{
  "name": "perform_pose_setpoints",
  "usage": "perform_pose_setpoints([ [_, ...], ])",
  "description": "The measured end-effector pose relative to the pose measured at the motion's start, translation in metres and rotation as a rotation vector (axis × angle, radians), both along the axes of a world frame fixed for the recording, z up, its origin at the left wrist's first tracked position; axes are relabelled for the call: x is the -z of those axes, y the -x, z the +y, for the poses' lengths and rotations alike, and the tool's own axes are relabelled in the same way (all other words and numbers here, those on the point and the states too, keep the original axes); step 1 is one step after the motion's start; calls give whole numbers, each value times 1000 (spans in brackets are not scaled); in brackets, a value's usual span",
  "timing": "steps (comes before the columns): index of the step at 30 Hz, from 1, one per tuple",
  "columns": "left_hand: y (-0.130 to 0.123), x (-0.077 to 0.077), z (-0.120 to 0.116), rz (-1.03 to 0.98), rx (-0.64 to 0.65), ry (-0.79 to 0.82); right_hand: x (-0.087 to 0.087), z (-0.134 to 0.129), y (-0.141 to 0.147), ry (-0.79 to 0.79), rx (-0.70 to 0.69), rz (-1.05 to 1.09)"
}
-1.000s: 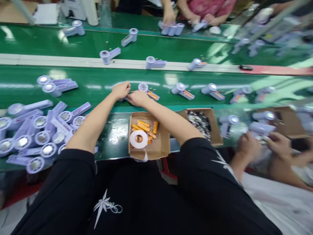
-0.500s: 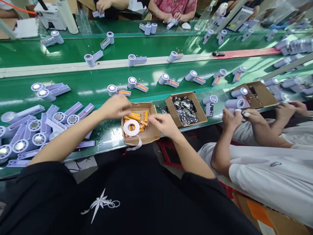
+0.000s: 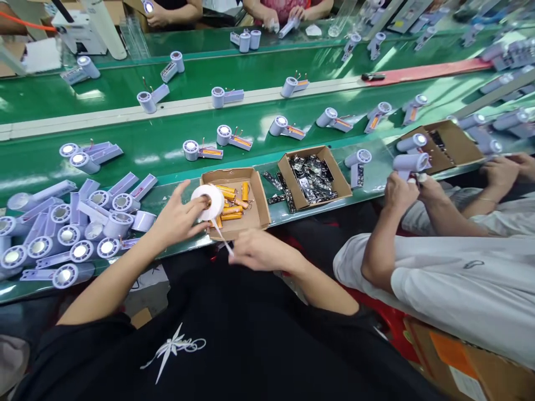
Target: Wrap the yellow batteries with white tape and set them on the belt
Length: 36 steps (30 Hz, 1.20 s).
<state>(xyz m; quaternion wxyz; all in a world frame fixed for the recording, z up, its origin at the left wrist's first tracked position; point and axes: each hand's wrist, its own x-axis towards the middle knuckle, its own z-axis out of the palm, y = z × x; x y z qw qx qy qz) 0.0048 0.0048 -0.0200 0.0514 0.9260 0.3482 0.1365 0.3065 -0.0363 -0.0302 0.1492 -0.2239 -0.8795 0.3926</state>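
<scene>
A roll of white tape (image 3: 214,196) is held in my left hand (image 3: 179,214), with a finger through its core and the other fingers spread. My right hand (image 3: 259,250) pinches the loose end of the tape, and a short strip stretches between roll and fingertips. Just beyond both hands sits an open cardboard box (image 3: 259,214) with several orange wrapped battery cells (image 3: 234,210) in it. The roll hangs over this box's left side and hides part of the cells.
Lilac fan housings (image 3: 83,250) are piled at left; more stand on the green conveyor (image 3: 159,159). A carton of black circuit boards (image 3: 311,178) lies right of the cells, with loose boards (image 3: 288,192) between. A co-worker's hands (image 3: 405,189) work at right; other people sit across.
My left hand has taken the tape roll up from the box and moved it left. My right hand has come down toward me and now grips the tape's end.
</scene>
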Motion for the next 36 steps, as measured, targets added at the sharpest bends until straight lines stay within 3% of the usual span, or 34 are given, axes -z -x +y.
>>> perform_pose_setpoints([
  [1, 8, 0, -4, -7, -50, -29, 0, 6, 1, 37, -96, -27],
  [2, 15, 1, -8, -19, -98, -51, 1, 17, 6, 56, -103, -74],
  [6, 22, 11, -17, -81, -177, -68, 15, 87, 43, -90, 332, -334],
  [8, 19, 15, -19, -106, -165, -49, 23, 117, 56, -112, 362, -438],
  [10, 17, 15, -23, -128, -146, -47, 26, 132, 56, -33, 339, -418],
  [13, 19, 13, -31, -149, -122, -71, 24, 126, 35, 226, 432, -23],
  [17, 21, 10, -43, -120, -122, -85, 14, 94, 16, 514, 687, 613],
  [19, 18, 9, -47, -87, -113, -90, 10, 77, 22, 558, 842, 766],
  [22, 13, 6, -50, -37, -70, -113, 7, 53, 42, 514, 954, 732],
  [25, 13, 0, -49, 16, 0, -119, 8, 36, 52, 424, 893, 486],
  [27, 15, -8, -44, 68, 62, -121, 7, 35, 48, 462, 794, 363],
  [32, 7, -41, -25, 220, 165, -117, -16, 68, 12, 731, 385, 289],
  [34, -2, -53, -24, 265, 183, -99, -26, 79, 1, 725, 306, 215],
  [36, -11, -59, -31, 272, 166, -109, -27, 76, 2, 699, 332, 194],
])
